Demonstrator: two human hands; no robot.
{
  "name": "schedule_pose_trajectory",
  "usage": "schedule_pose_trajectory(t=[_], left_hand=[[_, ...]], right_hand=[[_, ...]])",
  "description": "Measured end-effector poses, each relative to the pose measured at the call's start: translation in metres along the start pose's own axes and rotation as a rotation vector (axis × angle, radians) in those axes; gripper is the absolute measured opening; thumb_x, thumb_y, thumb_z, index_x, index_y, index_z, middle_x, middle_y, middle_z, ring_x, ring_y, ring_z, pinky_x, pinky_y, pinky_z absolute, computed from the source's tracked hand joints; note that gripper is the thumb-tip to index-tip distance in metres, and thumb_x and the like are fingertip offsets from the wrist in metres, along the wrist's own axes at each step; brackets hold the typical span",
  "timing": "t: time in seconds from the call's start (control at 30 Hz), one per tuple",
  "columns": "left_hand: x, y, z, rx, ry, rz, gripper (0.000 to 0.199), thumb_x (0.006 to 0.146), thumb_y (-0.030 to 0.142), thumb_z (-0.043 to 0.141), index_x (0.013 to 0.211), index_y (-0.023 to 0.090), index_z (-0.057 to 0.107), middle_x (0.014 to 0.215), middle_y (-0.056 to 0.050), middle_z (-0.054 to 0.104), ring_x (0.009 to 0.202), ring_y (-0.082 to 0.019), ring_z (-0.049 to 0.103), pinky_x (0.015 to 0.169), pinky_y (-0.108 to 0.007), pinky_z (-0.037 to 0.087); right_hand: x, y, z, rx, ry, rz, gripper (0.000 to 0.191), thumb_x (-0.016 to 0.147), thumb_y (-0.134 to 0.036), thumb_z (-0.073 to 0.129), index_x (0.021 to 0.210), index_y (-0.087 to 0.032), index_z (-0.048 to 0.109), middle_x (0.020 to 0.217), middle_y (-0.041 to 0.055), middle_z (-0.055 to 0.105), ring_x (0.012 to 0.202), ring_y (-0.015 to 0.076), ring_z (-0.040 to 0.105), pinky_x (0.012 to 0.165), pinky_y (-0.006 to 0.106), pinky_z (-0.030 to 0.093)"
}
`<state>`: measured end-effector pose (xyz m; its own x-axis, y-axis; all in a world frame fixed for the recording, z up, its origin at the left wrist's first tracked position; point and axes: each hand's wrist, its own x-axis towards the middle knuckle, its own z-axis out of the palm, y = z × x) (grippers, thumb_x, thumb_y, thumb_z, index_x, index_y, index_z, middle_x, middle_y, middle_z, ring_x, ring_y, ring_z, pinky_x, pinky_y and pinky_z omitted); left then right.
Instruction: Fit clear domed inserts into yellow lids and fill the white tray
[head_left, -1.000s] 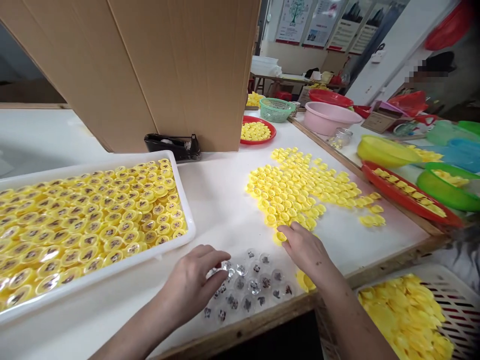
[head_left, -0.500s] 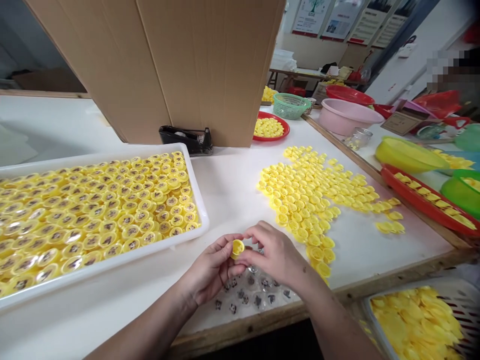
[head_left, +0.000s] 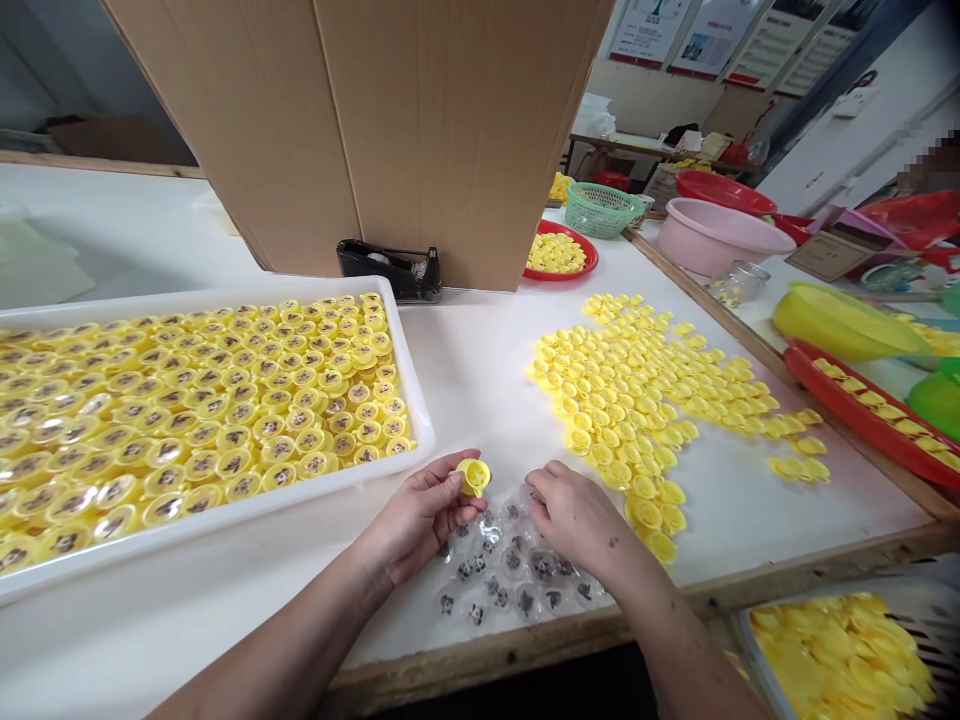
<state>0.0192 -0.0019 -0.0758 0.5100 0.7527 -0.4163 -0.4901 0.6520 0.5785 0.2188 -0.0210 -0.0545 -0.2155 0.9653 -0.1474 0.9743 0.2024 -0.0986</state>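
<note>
Left hand (head_left: 416,515), seven o'clock, pinches a yellow cup (head_left: 475,479) at six. Right hand (head_left: 576,512), five o'clock, bunches its fingers beside clear discs (head_left: 525,601); can't tell if gripping. Tray (head_left: 409,375): nine o'clock.

One head-worn camera looks forward and down from the wearer's side of the table (head_left: 480,375). The left hand (head_left: 416,520) and right hand (head_left: 576,512) are close; the wall posters (head_left: 709,35) hang far off.
</note>
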Motion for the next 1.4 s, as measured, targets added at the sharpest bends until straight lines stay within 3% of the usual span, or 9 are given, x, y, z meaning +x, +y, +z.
schedule_pose_trajectory(t=[0.27, 0.43, 0.53, 0.63, 0.7, 0.9, 1.07, 1.27, 1.4], left_hand=[[0.0, 0.0, -0.002, -0.009, -0.004, -0.018, 0.026, 0.087, 0.011, 0.051, 0.113, 0.011, 0.055, 0.103, -0.013, 0.063, 0.065, -0.008, 0.062, 0.059, -0.014, 0.05], [-0.002, 0.0, -0.003, -0.006, -0.046, -0.043, 0.023, 0.089, 0.016, 0.051, 0.111, 0.011, 0.053, 0.097, -0.015, 0.065, 0.059, -0.006, 0.059, 0.052, -0.012, 0.047], [-0.002, -0.001, -0.004, -0.001, -0.07, -0.044, 0.019, 0.089, 0.022, 0.051, 0.107, 0.015, 0.05, 0.085, -0.013, 0.066, 0.062, -0.01, 0.062, 0.053, -0.014, 0.048], [-0.001, -0.004, -0.004, 0.006, -0.092, -0.05, 0.017, 0.09, 0.028, 0.049, 0.101, 0.015, 0.049, 0.079, -0.011, 0.066, 0.061, -0.011, 0.063, 0.052, -0.014, 0.048], [0.0, -0.004, -0.004, 0.015, -0.108, -0.057, 0.018, 0.091, 0.03, 0.049, 0.099, 0.014, 0.05, 0.079, -0.01, 0.066, 0.058, -0.009, 0.062, 0.05, -0.013, 0.048], [-0.001, -0.003, -0.003, 0.017, -0.095, -0.052, 0.016, 0.087, 0.028, 0.055, 0.092, 0.013, 0.053, 0.077, -0.005, 0.063, 0.054, -0.007, 0.061, 0.044, -0.009, 0.045], [-0.001, -0.004, -0.004, -0.001, -0.075, -0.055, 0.02, 0.083, 0.031, 0.062, 0.085, 0.014, 0.053, 0.072, -0.002, 0.061, 0.053, -0.008, 0.062, 0.043, -0.009, 0.045], [-0.003, -0.003, -0.001, 0.024, -0.056, -0.076, 0.03, 0.074, 0.038, 0.071, 0.081, 0.012, 0.058, 0.064, -0.002, 0.062, 0.049, -0.007, 0.06, 0.042, -0.009, 0.045], [-0.008, 0.0, -0.001, 0.035, -0.115, -0.113, 0.032, 0.073, 0.036, 0.073, 0.088, 0.009, 0.063, 0.073, -0.006, 0.066, 0.057, -0.008, 0.064, 0.051, -0.01, 0.05]], right_hand=[[-0.001, -0.007, 0.015, 0.083, 0.08, 0.005, 0.024, 0.074, 0.003, 0.046, 0.081, -0.013, 0.062, 0.088, 0.0134, 0.058, 0.084, 0.0257, 0.054, 0.076, 0.036, 0.041], [0.001, 0.0, 0.019, 0.284, 0.162, 0.035, 0.027, 0.085, -0.005, 0.04, 0.102, -0.013, 0.059, 0.092, 0.0122, 0.062, 0.089, 0.0241, 0.058, 0.079, 0.038, 0.046], [0.002, -0.001, 0.007, 0.644, 0.159, 0.016, 0.023, 0.091, -0.019, 0.041, 0.113, -0.018, 0.05, 0.088, 0.0046, 0.064, 0.08, 0.0164, 0.063, 0.07, 0.029, 0.051], [0.005, -0.012, -0.005, 1.238, 0.078, -0.015, 0.017, 0.086, -0.026, 0.054, 0.102, -0.02, 0.054, 0.077, -0.0002, 0.064, 0.069, 0.0136, 0.063, 0.061, 0.025, 0.051], [0.008, -0.019, -0.008, 1.428, 0.028, -0.021, 0.013, 0.082, -0.026, 0.06, 0.093, -0.019, 0.058, 0.073, -0.0018, 0.063, 0.064, 0.0122, 0.062, 0.059, 0.024, 0.05], [0.016, -0.03, 0.002, 1.292, 0.045, 0.02, 0.011, 0.081, -0.025, 0.062, 0.091, -0.02, 0.064, 0.081, -0.0006, 0.063, 0.065, 0.0105, 0.058, 0.058, 0.023, 0.047], [0.009, -0.031, -0.003, 1.079, 0.202, -0.134, 0.02, 0.085, -0.017, 0.053, 0.097, -0.024, 0.068, 0.089, 0.0022, 0.061, 0.08, 0.0134, 0.058, 0.068, 0.026, 0.049], [-0.001, -0.027, -0.021, 0.942, 0.089, -0.26, 0.032, 0.079, -0.01, 0.059, 0.107, -0.024, 0.064, 0.094, 0.0027, 0.061, 0.075, 0.0124, 0.06, 0.067, 0.026, 0.05], [-0.003, -0.024, -0.023, 0.878, 0.147, -0.267, 0.027, 0.078, -0.009, 0.06, 0.101, -0.023, 0.065, 0.088, 0.0016, 0.062, 0.073, 0.0125, 0.06, 0.065, 0.026, 0.051]])
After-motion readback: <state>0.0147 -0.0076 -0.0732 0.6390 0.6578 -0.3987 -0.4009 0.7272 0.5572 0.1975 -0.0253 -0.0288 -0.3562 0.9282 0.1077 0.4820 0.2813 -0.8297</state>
